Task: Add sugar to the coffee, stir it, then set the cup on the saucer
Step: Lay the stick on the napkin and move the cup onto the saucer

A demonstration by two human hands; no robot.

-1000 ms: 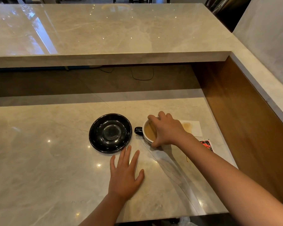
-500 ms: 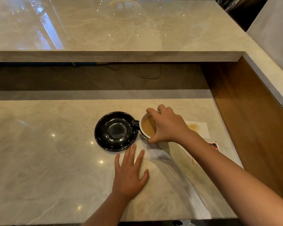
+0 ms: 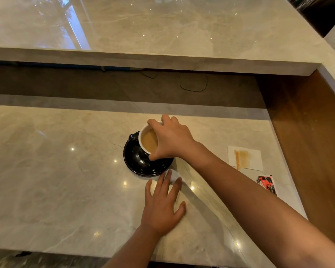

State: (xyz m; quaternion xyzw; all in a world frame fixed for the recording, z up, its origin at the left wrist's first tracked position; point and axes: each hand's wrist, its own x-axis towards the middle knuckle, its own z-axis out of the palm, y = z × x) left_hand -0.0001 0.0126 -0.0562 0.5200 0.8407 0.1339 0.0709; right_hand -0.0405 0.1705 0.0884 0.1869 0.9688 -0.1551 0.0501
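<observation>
**Cup Held Over the Saucer**

While the right hand [image 3: 170,141] is gripping the coffee cup [image 3: 143,132] from above, fingers curled over the far rim and thumb pressing the near rim, the head view is showing the cup sitting over the black saucer [image 3: 141,163]. The cup is tilting a little, its white inside holding light brown coffee [image 3: 149,141] and its dark handle [image 3: 133,136] pointing to the left, past the saucer's far-left edge. Whether the cup's base is resting on the saucer or hanging just above it cannot be told, since the hand and the cup's body are hiding the contact.

The left hand [image 3: 163,205] is lying flat and spread on the marble counter [image 3: 52,171], palm down, holding nothing, its fingertips reaching close to the saucer's near rim. To the right, well apart from the saucer, a white napkin [image 3: 246,157] with a brown stain is lying on the counter, and a torn red-and-white packet [image 3: 267,183] is lying just nearer than it. A raised marble ledge [image 3: 162,26] is running across the far side, and a thin dark cable [image 3: 193,84] is trailing along the recess beneath it.
</observation>
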